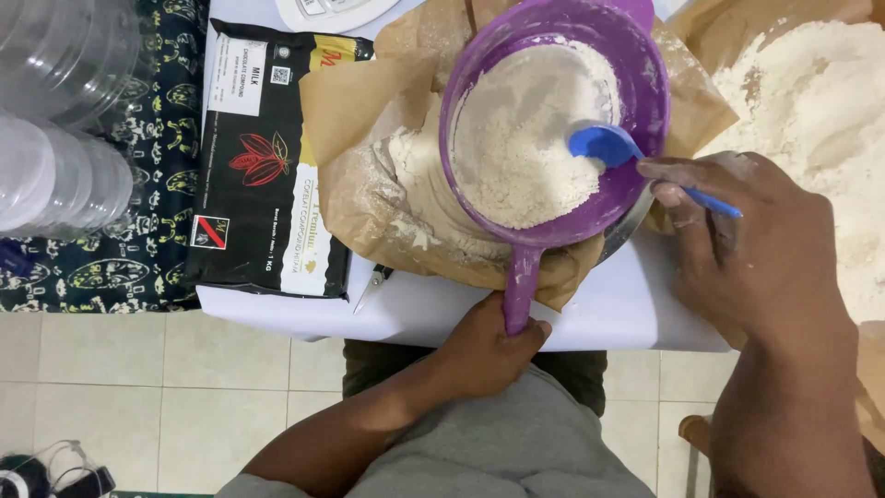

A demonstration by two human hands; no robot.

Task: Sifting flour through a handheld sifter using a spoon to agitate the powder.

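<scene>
Sieve (553, 101), purple and filled with flour, sits over brown paper (369, 129) on the white counter (433, 309).
We grip its handle with our left hand (489, 346); our right hand (747, 244) holds a blue spoon (608, 146) resting in the flour.

A home baking corner, not a shop kitchen.
I sit at a small white desk (627, 314) on a tiled floor (138, 387), flour heap (811, 92) at its right edge, patterned cloth (111, 249) beside.
</scene>
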